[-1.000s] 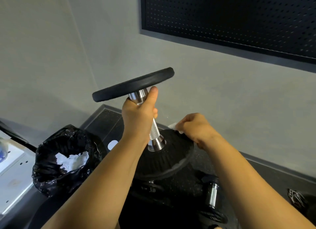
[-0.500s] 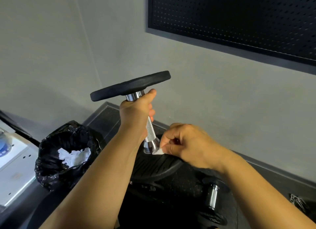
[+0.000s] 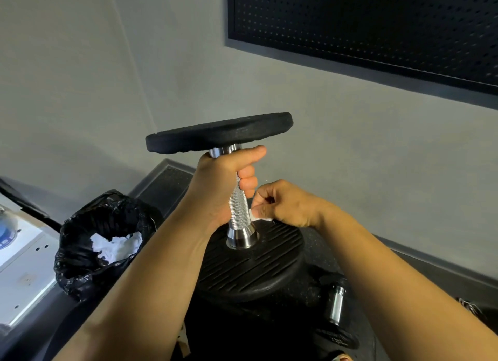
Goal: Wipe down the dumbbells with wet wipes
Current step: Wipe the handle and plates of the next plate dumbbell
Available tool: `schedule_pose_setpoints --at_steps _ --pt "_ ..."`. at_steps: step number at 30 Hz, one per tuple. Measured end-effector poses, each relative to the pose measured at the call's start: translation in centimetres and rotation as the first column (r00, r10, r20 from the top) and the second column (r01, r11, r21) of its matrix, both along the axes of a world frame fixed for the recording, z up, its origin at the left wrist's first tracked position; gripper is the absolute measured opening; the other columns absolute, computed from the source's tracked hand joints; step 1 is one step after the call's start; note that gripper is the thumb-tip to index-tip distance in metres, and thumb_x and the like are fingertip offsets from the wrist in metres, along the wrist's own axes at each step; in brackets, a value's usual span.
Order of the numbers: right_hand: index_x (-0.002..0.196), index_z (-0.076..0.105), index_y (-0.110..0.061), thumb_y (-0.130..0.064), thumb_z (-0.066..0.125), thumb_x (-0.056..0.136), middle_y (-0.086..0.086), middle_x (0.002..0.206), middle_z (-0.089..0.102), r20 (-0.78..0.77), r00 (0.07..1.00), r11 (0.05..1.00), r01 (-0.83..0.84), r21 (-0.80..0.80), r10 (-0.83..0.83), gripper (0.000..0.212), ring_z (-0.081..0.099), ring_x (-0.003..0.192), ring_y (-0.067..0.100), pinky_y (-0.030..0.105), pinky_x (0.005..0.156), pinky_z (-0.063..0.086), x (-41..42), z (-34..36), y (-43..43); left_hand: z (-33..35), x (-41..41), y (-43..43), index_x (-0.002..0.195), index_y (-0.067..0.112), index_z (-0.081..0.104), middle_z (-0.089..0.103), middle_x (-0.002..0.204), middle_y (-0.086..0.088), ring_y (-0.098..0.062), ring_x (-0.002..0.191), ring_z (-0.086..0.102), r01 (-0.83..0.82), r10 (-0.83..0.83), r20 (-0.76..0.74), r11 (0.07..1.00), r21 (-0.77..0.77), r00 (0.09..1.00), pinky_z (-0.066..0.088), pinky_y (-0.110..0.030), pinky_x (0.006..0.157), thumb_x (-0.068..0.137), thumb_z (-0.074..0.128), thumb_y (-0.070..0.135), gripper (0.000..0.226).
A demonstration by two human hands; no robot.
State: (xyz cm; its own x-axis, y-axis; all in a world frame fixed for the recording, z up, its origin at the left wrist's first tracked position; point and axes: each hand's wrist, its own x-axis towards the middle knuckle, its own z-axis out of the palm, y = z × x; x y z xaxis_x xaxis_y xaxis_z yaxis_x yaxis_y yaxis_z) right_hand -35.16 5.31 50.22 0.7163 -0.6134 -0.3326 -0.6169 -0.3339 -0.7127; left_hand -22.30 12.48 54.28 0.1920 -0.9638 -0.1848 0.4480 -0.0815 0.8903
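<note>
A dumbbell point(image 3: 238, 212) with black rubber plates and a knurled steel handle is held nearly upright. My left hand point(image 3: 221, 188) grips the upper part of the handle, thumb just under the top plate. My right hand point(image 3: 288, 204) pinches a small white wet wipe point(image 3: 257, 216) against the right side of the handle, just above the ribbed lower plate. Most of the wipe is hidden inside my fingers.
A black bin bag point(image 3: 89, 242) holding crumpled white wipes stands at the left. Another dumbbell point(image 3: 335, 308) lies on the black mat point(image 3: 167, 182) at lower right. A white appliance point(image 3: 18, 258) sits at the far left. A grey wall and dark pegboard point(image 3: 377, 29) are behind.
My right hand has moved with the wipe from the rim of the lower plate in to the steel handle. The dumbbell has tipped more upright in my left hand.
</note>
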Motion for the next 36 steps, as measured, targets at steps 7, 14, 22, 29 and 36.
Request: schedule_pose_setpoints --at_steps 7,14,22,29,36 --pt "0.076 0.061 -0.015 -0.024 0.058 0.093 0.000 0.053 0.050 -0.060 0.964 0.920 0.265 0.288 -0.259 0.020 0.039 0.037 0.009 0.018 0.033 0.026 -1.5 -0.3 -0.3 0.1 0.3 -0.1 0.051 0.019 0.033 0.029 0.045 0.006 -0.008 0.038 0.029 0.074 -0.074 -0.018 0.997 -0.038 0.997 0.028 -0.020 0.042 0.087 0.052 0.001 0.045" --pt "0.082 0.061 -0.006 -0.017 0.060 0.091 0.007 0.056 0.049 0.043 0.774 0.745 0.591 0.309 -0.631 0.015 0.032 0.022 0.006 0.012 0.026 0.020 -2.4 1.3 0.7 -0.7 -0.5 -1.7 0.068 0.016 0.050 0.046 0.055 0.001 -0.012 0.049 0.046 -0.350 0.350 0.168 0.936 -0.031 0.921 0.045 -0.027 0.053 0.083 0.070 0.022 0.025" --pt "0.078 0.054 -0.008 -0.015 0.055 0.095 0.004 0.053 0.051 0.174 0.753 0.762 0.572 0.303 -0.635 0.018 0.040 0.037 0.009 0.018 0.037 0.031 -3.4 1.9 3.1 -1.1 0.0 -3.0 0.061 0.017 0.046 0.041 0.041 0.008 -0.012 0.040 0.039 -0.536 0.525 0.112 0.838 0.106 0.843 0.040 -0.027 0.047 0.082 0.074 0.031 0.037" --pt "0.076 0.063 -0.027 -0.030 0.065 0.087 -0.007 0.084 0.049 0.243 0.889 0.812 0.455 -0.364 -0.389 0.012 0.049 0.073 0.011 0.029 0.064 0.040 -3.7 1.9 4.3 -1.4 -0.1 -2.0 0.055 0.019 0.041 0.034 0.039 0.007 -0.013 0.039 0.031 -0.511 0.509 0.076 0.859 0.013 0.857 0.034 -0.025 0.043 0.083 0.072 0.018 0.042" --pt "0.086 0.063 -0.030 -0.028 0.063 0.087 -0.018 0.085 0.056 0.003 1.000 0.886 0.001 -0.464 0.001 0.002 0.053 0.078 0.004 0.024 0.069 0.040 -2.4 1.5 4.7 -0.8 -0.6 -1.1 0.052 0.021 0.032 0.021 0.042 0.006 -0.012 0.046 0.015 -0.323 0.323 0.019 0.946 0.020 0.946 0.018 -0.025 0.047 0.091 0.055 0.003 0.048"
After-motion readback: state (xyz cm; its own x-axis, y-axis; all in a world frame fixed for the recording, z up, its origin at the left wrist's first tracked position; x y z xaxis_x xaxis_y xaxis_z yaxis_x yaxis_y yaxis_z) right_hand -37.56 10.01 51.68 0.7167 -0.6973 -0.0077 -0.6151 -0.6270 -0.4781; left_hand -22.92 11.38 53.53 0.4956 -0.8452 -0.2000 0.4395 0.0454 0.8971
